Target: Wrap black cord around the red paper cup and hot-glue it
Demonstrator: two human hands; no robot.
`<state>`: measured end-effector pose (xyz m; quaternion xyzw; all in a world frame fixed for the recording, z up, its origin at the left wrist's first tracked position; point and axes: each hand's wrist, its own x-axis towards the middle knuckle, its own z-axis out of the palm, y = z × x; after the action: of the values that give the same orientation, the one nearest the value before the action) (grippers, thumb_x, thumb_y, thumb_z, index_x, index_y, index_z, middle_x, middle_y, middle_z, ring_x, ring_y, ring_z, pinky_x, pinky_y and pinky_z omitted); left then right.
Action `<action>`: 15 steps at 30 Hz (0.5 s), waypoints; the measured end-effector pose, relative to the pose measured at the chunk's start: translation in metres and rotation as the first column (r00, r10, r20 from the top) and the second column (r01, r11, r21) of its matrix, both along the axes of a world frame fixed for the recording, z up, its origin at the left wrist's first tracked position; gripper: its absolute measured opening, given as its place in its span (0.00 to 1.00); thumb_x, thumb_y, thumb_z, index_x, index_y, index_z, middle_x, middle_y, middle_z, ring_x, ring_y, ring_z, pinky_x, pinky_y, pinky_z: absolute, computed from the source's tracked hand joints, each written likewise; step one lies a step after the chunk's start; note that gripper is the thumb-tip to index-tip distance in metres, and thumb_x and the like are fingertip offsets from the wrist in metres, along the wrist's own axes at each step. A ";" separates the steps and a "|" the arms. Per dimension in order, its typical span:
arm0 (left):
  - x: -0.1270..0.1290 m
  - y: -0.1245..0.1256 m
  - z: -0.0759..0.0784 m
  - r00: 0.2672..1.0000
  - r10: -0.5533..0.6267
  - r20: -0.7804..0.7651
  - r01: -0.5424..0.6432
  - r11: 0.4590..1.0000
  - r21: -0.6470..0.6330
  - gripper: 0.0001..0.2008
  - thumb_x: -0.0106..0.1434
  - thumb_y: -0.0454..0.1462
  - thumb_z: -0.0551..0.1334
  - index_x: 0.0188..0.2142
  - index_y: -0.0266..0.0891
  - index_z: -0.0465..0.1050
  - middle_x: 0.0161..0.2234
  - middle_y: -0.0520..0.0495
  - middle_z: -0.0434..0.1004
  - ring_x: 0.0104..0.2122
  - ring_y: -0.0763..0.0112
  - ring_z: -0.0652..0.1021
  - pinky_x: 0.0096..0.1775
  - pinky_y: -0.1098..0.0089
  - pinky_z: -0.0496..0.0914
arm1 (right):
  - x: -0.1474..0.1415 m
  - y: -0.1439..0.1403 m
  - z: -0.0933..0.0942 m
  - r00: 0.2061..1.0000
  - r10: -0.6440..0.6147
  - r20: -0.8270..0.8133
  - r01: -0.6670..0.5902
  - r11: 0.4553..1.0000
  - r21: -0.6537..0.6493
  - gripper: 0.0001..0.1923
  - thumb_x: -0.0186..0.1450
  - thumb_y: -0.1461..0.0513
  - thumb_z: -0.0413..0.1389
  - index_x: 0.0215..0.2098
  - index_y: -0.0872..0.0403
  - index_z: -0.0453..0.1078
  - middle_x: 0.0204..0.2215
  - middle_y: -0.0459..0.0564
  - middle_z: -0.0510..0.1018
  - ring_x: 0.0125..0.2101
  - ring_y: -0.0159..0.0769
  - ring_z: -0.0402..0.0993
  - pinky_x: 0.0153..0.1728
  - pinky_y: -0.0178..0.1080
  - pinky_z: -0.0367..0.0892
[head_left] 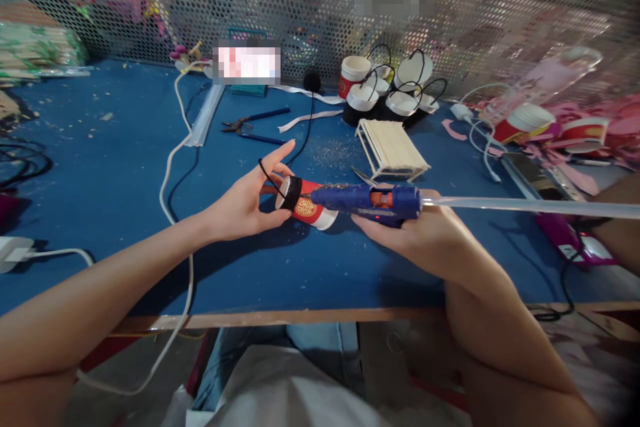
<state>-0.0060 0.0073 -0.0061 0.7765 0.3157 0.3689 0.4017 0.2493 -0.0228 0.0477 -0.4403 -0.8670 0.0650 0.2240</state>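
My left hand (253, 203) is closed around the rim end of a red and white paper cup (313, 205), which lies tilted on its side just over the blue table. A black band (293, 192) circles the cup's rim, and a thin black cord loops out from it by my fingers. In my right hand (425, 237) is a blue hot glue gun (367, 200), its nozzle pointing left and touching or close to the black band. From the back of the gun a long clear glue stick (530, 205) sticks out to the right. A small red light shows on the gun.
Behind the hands stand a small wooden stick rack (393, 147) and several paper cups (363, 97) with black cords. Pliers (257, 125), spare glue sticks (206, 117) and white ribbon (310, 117) lie further left. A white cable (167, 180) crosses the table. Another person's arm (617, 223) rests at right.
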 end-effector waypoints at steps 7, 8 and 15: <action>0.000 0.000 0.001 1.000 -0.018 -0.012 0.018 0.999 0.029 0.46 0.52 0.27 0.63 0.64 0.52 0.41 0.47 0.46 0.64 0.42 0.69 0.71 0.43 0.66 0.70 | 0.000 0.003 0.007 0.997 0.077 -0.003 -0.077 0.997 -0.024 0.13 0.61 0.62 0.48 0.28 0.51 0.74 0.15 0.47 0.70 0.19 0.35 0.66 0.22 0.39 0.64; 0.001 -0.001 0.001 1.000 -0.024 -0.012 0.025 0.999 0.024 0.46 0.51 0.27 0.63 0.64 0.52 0.41 0.47 0.46 0.64 0.42 0.69 0.71 0.43 0.66 0.70 | 0.001 0.004 0.008 0.992 0.122 0.037 -0.122 0.993 -0.004 0.13 0.61 0.62 0.48 0.27 0.51 0.74 0.15 0.47 0.69 0.20 0.36 0.66 0.22 0.39 0.63; 0.001 -0.001 0.001 0.999 -0.053 0.007 0.052 0.997 0.054 0.47 0.50 0.26 0.63 0.63 0.52 0.43 0.47 0.46 0.64 0.45 0.67 0.71 0.47 0.64 0.69 | -0.002 0.004 0.005 0.997 -0.042 -0.071 0.037 0.996 -0.075 0.13 0.61 0.59 0.48 0.26 0.52 0.73 0.17 0.47 0.71 0.19 0.34 0.65 0.21 0.37 0.63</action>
<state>-0.0052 0.0062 -0.0053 0.7934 0.2834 0.3698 0.3918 0.2476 -0.0186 0.0527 -0.4627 -0.8465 0.1083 0.2400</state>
